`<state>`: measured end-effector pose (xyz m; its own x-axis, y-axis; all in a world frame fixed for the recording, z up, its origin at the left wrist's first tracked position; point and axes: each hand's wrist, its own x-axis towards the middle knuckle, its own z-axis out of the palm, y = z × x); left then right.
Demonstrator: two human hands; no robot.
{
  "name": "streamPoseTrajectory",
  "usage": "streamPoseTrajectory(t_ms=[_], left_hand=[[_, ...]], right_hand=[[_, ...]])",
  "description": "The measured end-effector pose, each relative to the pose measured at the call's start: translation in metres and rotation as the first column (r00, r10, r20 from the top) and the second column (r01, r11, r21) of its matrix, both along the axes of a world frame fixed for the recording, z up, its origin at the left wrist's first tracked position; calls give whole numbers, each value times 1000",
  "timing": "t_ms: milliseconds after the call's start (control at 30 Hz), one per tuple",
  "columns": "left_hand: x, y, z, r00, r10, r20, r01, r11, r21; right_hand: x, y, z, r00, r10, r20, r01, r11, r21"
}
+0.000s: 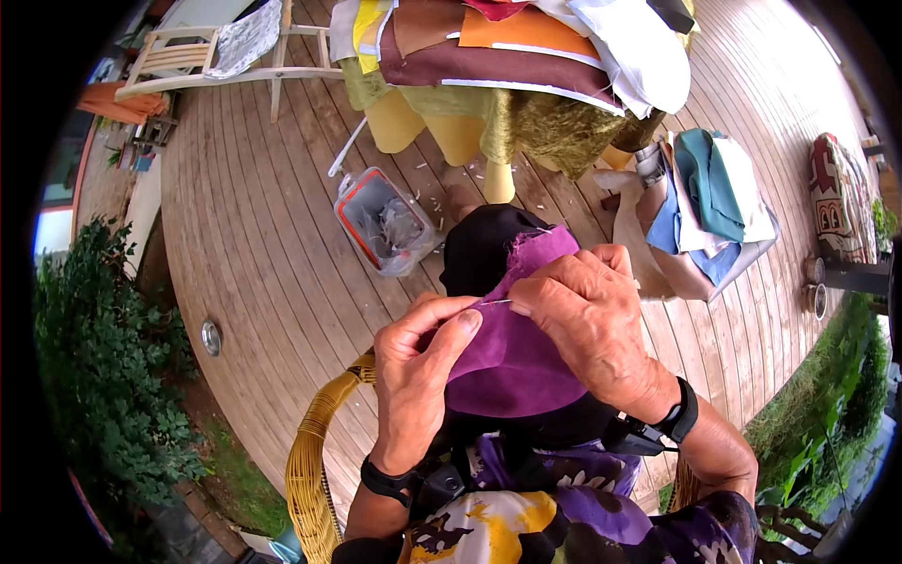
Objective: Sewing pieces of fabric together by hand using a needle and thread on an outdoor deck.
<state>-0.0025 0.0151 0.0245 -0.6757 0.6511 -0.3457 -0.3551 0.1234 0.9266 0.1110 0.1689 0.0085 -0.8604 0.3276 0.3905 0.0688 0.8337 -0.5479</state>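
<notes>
A piece of purple fabric [521, 374] with a frayed upper edge lies across my lap and is held up between both hands. My left hand [423, 359] pinches its edge between thumb and forefinger. Close by on the right, my right hand [585, 317] grips a thin sewing needle [495, 302] between thumb and fingers, its point directed left into the cloth at my left fingertips. Whether thread runs from the needle cannot be made out. Both wrists wear black straps with small devices.
Ahead stands a table draped in olive cloth [557, 127], piled with fabric pieces [493, 67]. A plastic bin [386, 222] sits on the wooden deck to the left. Folded fabrics [712, 190] fill a container at right. A wicker armrest [313, 430] is beside my left arm.
</notes>
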Motion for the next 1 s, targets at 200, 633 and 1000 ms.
streamPoseTrajectory(t_ms=[200,633,1000], left_hand=[[-1,-1,0,999,-26,-33,26,1000,-11],[3,-2,-4,1000,-5,-25,4,999,-39],[1,-8,-8,997,72,19,-72,997,-33]], right_hand=[[-1,-3,2,1000,21,9,-20,996,-92],[7,9,-3,998,-69,-3,3,92,-996],[11,2,17,997,-81,-1,-2,-14,-1000]])
